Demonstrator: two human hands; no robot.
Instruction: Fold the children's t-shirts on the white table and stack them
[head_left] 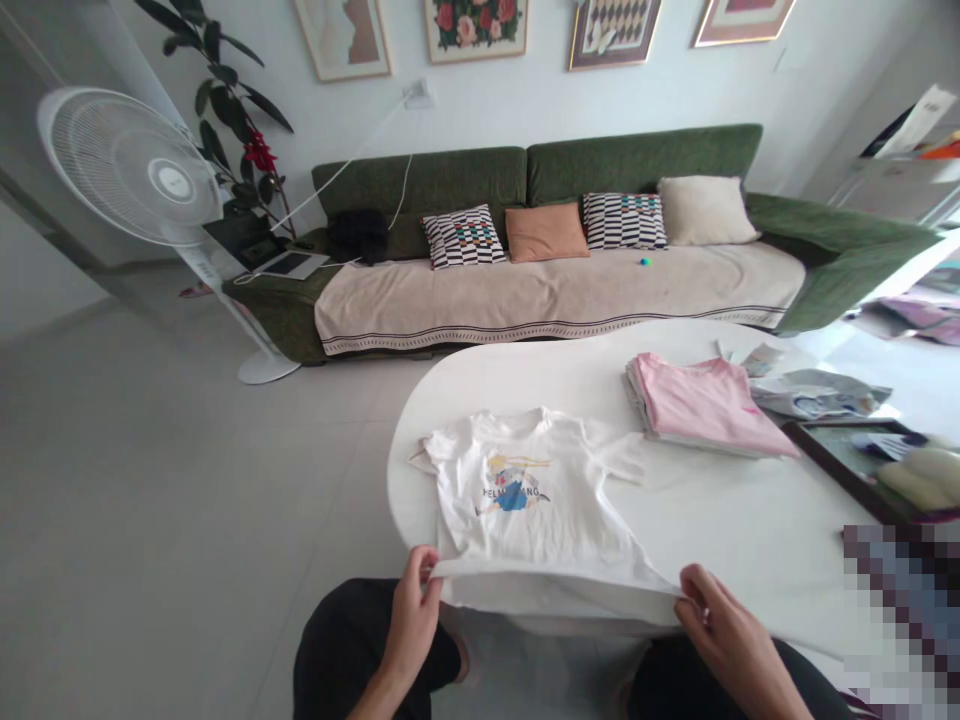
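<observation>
A white T-shirt [555,510] with a coloured print on its chest lies front up on the white table [457,385], neckline toward the sofa. Its bottom hem is stretched between my two hands at the near edge of the table. My left hand [416,600] pinches the hem's left corner. At the right corner, my right hand [716,610] is closed on the same hem, which is lifted a little. The left sleeve looks partly tucked under, while the right one is spread out.
A folded stack of clothes, a pink one [697,395] on top, sits at the table's right. Beyond it are a plastic bag [821,393] and a dark-rimmed tray [832,465]. A green sofa [450,180] stands behind, with a white fan [135,165] at left.
</observation>
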